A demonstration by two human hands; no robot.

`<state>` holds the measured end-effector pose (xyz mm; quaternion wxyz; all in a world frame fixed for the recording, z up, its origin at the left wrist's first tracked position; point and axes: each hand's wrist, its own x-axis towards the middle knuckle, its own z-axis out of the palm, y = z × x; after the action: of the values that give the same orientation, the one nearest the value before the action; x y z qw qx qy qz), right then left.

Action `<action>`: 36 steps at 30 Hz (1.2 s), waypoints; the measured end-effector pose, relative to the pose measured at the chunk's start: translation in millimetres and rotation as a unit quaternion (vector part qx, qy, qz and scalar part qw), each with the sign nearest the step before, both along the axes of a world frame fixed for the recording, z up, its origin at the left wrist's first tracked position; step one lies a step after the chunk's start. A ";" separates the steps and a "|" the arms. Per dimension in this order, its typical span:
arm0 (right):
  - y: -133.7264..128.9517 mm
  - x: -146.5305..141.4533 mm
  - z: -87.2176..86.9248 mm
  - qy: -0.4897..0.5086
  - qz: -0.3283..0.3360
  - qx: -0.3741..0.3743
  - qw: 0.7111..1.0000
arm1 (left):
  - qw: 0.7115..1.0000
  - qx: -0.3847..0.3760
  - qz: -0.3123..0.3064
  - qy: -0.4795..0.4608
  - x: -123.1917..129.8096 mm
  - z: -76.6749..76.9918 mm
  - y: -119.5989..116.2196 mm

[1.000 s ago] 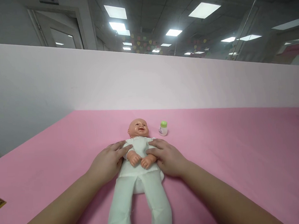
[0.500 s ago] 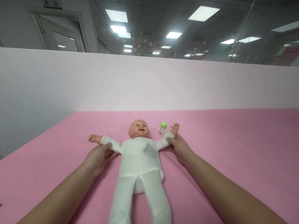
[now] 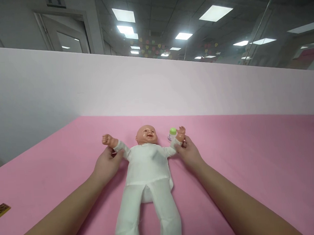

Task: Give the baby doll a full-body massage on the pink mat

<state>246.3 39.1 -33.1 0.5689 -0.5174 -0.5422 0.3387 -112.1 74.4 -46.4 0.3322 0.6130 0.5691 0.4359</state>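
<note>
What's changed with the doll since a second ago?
The doll has had its arms swung outward from its belly, out to the sides. The left hand and right hand shifted outward from its chest, and now hold one arm each. Its legs and the bottle stayed put.

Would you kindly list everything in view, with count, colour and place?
Table: one, pink, foreground
Doll: one, white-clothed, on the table
Bottle: one, green-capped, beside the doll's head
Label: one, yellow and black, left edge
Partition: one, white, behind the table
Door: one, grey, upper left
Sign: one, grey, above the door
Lights: many, white, overhead
Hearts: many, multicoloured, beyond the partition
Forearms: two, bare, lower corners
Left hand: one, bare, on the doll's arm
Right hand: one, bare, on its other arm
</note>
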 end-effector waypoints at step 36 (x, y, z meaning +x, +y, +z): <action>32.8 39.1 -29.8 0.226 0.024 -0.195 0.954 | 0.955 -0.168 -0.060 -0.235 -18.1 -11.2 26.2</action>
<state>285.4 71.9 -62.9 0.5566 -0.5147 -0.3352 0.5595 -130.2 100.7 -57.6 0.5806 0.4616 0.5019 0.4448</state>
